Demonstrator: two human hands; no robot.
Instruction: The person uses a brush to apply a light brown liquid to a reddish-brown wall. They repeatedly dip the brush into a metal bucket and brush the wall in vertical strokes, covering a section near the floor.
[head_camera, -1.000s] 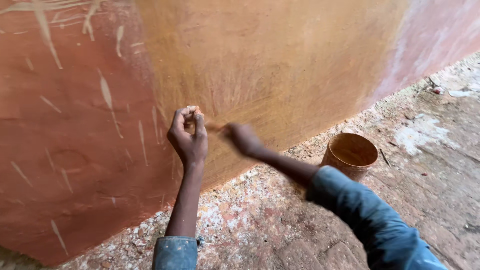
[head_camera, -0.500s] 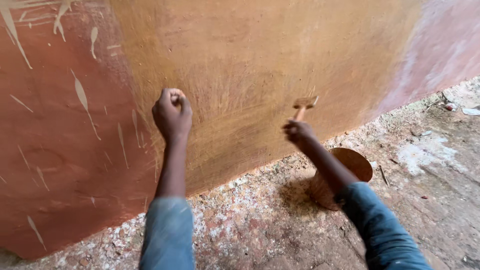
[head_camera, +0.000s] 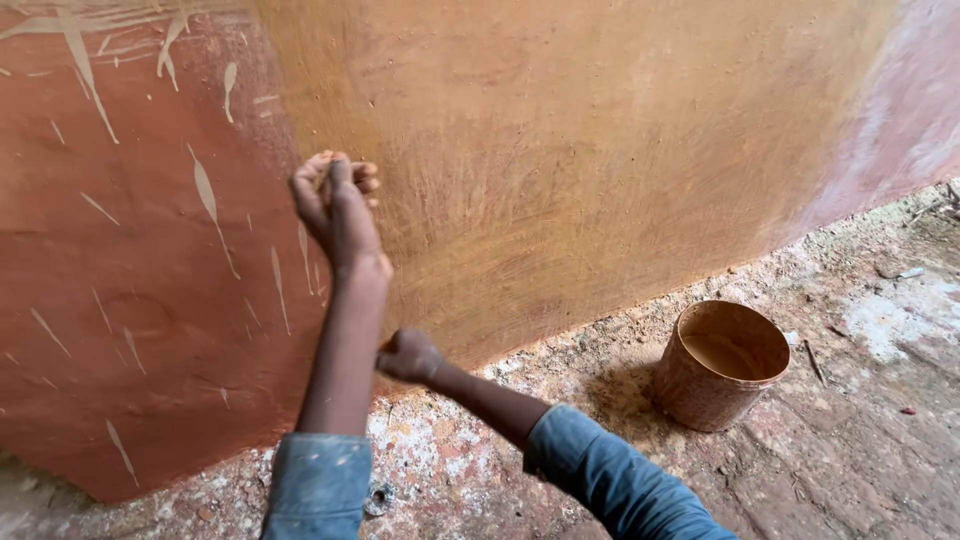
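My left hand (head_camera: 335, 205) is raised in front of the wall (head_camera: 600, 150), fingers curled in against the thumb, and nothing shows in it. Below it my right hand (head_camera: 408, 355) is closed in a fist low against the wall, just right of my left forearm, which hides whatever it grips. The wall is coated ochre-yellow with brush streaks in the middle and right. Its left part (head_camera: 120, 330) is red-brown with pale splash marks. Both arms wear blue denim sleeves.
A small round brown bucket (head_camera: 700, 395) with ochre liquid in it stands on the rough stone floor (head_camera: 850, 450) to the right, close to the wall's foot. Dirt and pale patches cover the floor.
My right hand, which held a brush up against the wall, has swept down and left to the wall's base beside my left arm. The left hand stays raised.
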